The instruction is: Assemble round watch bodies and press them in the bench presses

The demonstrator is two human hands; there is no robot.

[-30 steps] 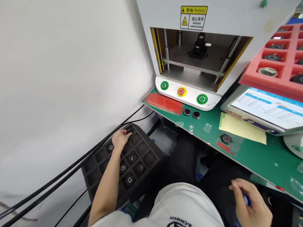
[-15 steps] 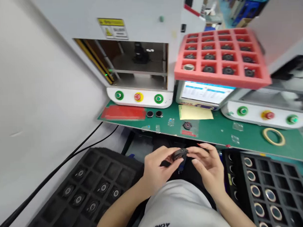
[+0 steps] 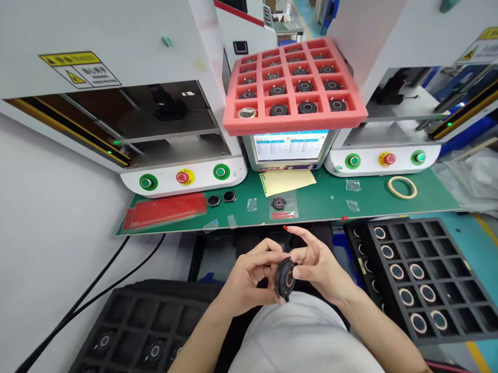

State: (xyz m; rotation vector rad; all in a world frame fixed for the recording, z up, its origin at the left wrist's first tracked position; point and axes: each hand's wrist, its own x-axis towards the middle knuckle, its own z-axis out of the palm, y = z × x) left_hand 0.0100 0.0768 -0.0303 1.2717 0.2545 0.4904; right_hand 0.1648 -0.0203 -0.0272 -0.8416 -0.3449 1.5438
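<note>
A round black watch body [image 3: 285, 279] is held upright in front of my shirt, its back with a ringed centre facing right. My left hand [image 3: 252, 276] grips its left edge between thumb and fingers. My right hand [image 3: 319, 265] pinches its upper right side with thumb and fingers, while the index finger points up with a small red piece [image 3: 286, 228] at its tip. Beyond my hands, another watch body [image 3: 278, 203] lies on a clear film on the green table [image 3: 315, 206]. Two dark round pieces [image 3: 221, 198] sit further left.
A pink foam tray [image 3: 296, 122] of watch bodies rests above a screen [image 3: 290, 147], between two machines with buttons. Red strips [image 3: 166, 209] and a tape roll [image 3: 401, 187] lie on the table. Black trays stand at lower left [image 3: 126, 316] and lower right [image 3: 443, 267].
The view has turned to the right. The watch body has tipped upright to show its back, and my right thumb now presses on it. A red piece remains on my right index fingertip.
</note>
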